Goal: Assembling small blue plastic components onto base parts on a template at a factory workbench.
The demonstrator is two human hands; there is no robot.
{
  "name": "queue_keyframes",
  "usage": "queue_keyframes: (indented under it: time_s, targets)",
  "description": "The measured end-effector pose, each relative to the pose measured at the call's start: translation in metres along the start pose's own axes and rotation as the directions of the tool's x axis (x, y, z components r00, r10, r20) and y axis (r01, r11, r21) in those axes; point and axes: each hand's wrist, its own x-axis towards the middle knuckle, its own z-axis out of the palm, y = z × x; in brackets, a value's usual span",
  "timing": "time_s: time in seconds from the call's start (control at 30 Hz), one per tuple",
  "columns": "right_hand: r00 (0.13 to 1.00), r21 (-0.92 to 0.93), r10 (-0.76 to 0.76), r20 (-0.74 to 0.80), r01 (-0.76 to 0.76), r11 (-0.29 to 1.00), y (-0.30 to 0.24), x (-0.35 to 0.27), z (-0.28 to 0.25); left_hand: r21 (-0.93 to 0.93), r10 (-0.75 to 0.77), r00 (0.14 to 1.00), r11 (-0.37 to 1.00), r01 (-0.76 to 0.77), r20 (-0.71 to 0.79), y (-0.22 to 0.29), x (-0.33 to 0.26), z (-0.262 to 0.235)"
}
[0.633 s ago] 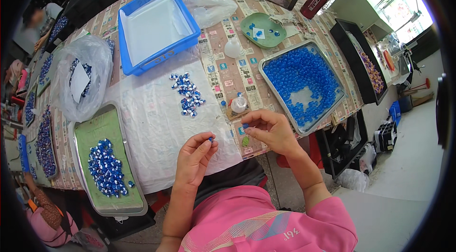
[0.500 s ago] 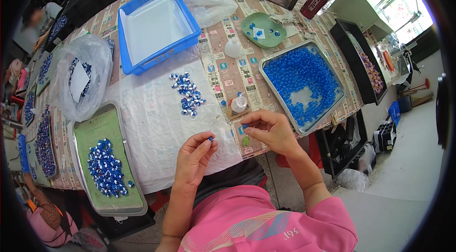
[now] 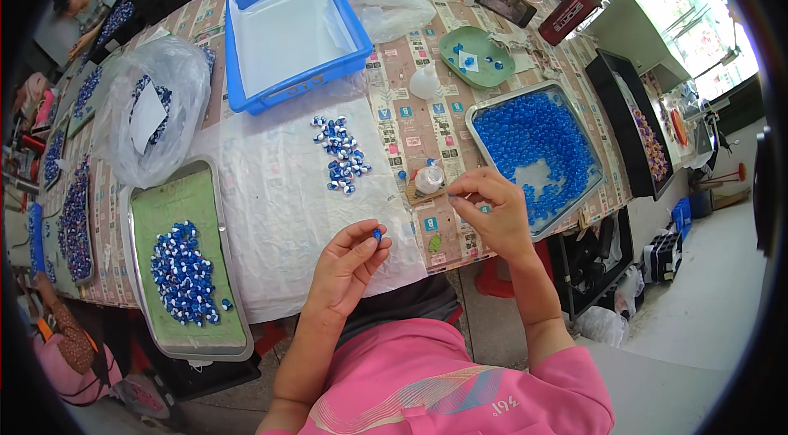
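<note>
Left hand (image 3: 345, 264) pinches one blue bead (image 3: 377, 233), right hand (image 3: 492, 213) fingers pinched together near the small bottle (image 3: 428, 180); left tray (image 3: 187, 271) part-filled, right tray (image 3: 538, 148) still heaped.

Bead workshop: bead-filled trays (image 3: 535, 157)

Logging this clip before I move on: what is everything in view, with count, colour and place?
bead: one, blue, pinched in the left hand's fingertips
bead pile: one, blue and white, on the white sheet
white sheet: one, table centre
metal tray: one, full of blue beads, at right
green-lined tray: one, blue-white beads in it, at left
blue tub: one, looks empty, far centre
green dish: one, a few blue beads, far right
small bottle: one, white, by the right hand
plastic bag: one, clear, far left
left hand: grip closed on the bead
right hand: fingertips pinched; contents too small to tell
</note>
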Motion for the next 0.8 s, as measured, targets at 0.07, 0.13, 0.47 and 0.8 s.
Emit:
queue_keyframes:
  time_s: [0.07, 0.13, 0.47, 0.8]
  targets:
    - [0.999, -0.06, -0.03, -0.02, 0.029, 0.998, -0.001, 0.006, 0.0, 0.005, 0.009, 1.0, 1.0, -0.009, 0.002, -0.001, 0.0, 0.0]
    - [0.997, -0.116, -0.068, -0.035, 0.063, 0.991, 0.0, 0.013, 0.003, 0.011, 0.017, 1.0, 1.0, -0.017, 0.001, -0.003, -0.002, -0.001]
    - [0.992, -0.248, -0.124, 0.01, 0.123, 0.961, -0.003, 0.03, 0.018, 0.115, 0.082, 0.997, 0.99, -0.082, -0.001, -0.001, -0.01, 0.0]
    - [0.991, -0.158, -0.133, -0.006, 0.131, 0.979, -0.006, 0.02, 0.015, 0.139, 0.123, 0.992, 0.982, -0.126, 0.03, -0.003, -0.008, 0.003]
